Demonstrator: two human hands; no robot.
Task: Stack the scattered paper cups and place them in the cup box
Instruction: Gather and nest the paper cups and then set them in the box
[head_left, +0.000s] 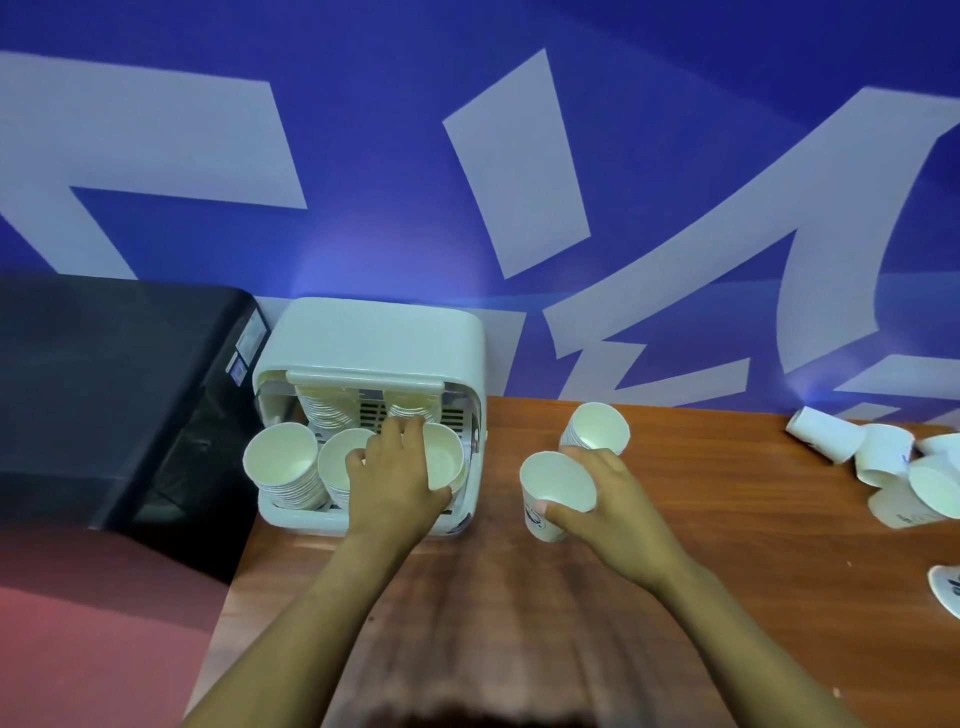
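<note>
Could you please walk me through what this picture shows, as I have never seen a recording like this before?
There is no machine here: one camera worn on a person's head looks down at their two bare hands. The left hand reaches into the white cup box, touching a stack of paper cups inside. The right hand holds a single paper cup above the wooden table, with a short cup stack just behind it. More loose paper cups lie scattered at the far right.
</note>
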